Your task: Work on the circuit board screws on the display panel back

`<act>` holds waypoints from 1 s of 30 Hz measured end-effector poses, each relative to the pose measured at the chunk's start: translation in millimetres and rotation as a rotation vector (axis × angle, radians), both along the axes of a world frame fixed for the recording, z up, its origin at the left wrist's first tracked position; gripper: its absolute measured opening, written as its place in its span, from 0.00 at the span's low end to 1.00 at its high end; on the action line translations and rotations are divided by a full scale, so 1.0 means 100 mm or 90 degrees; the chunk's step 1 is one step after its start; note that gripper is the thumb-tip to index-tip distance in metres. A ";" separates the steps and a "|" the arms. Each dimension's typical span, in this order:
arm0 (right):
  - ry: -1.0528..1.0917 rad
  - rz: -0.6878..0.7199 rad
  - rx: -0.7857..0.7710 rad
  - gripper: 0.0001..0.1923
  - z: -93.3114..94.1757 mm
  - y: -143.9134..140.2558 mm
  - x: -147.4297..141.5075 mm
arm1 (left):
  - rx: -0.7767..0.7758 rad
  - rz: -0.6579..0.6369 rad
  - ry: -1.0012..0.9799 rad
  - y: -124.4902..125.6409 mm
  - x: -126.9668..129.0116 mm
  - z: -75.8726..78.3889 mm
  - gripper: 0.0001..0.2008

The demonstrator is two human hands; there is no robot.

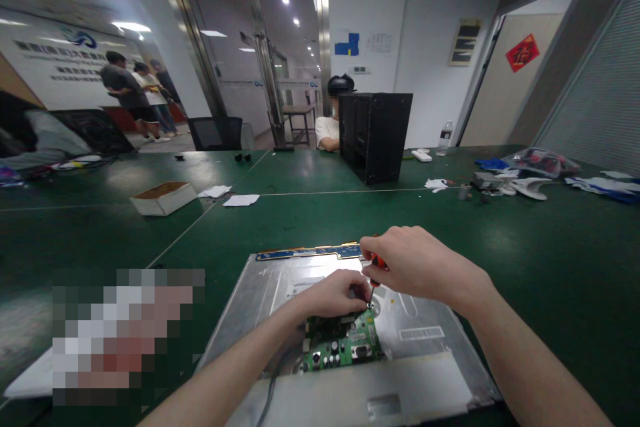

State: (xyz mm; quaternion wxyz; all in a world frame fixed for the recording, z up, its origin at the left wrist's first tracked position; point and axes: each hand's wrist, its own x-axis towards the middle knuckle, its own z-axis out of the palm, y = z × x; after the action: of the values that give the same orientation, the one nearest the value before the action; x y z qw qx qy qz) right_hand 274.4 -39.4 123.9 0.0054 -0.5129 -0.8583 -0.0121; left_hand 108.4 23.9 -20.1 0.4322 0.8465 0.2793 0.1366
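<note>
While the right hand (pixel 417 265) closes around a red-handled screwdriver (pixel 376 268) held tip-down, the left hand (pixel 334 293) sits just below-left of it, fingers pinched at the tip. Green circuit board (pixel 343 341) lies directly under the left hand, on the metal panel back (pixel 425 320); black PC case (pixel 376 135) stands well beyond both hands.

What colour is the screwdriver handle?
Red-orange, on the screwdriver in the right hand; head view.
</note>
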 end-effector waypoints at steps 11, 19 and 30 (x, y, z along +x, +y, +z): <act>0.009 0.027 0.010 0.07 -0.03 0.01 0.03 | -0.022 0.010 -0.006 -0.01 -0.01 0.00 0.06; 0.017 -0.001 0.007 0.09 -0.01 0.01 0.02 | 0.005 0.000 0.004 -0.01 0.00 0.05 0.05; 0.044 0.063 0.001 0.08 -0.05 0.00 0.05 | -0.004 0.007 0.017 0.00 -0.01 0.01 0.06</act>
State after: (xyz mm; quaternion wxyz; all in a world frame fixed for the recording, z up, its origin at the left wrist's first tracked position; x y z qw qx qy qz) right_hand 279.0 -39.1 119.4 0.0361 -0.4696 -0.8821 0.0051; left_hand 107.4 24.0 -19.3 0.4306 0.8452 0.2901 0.1265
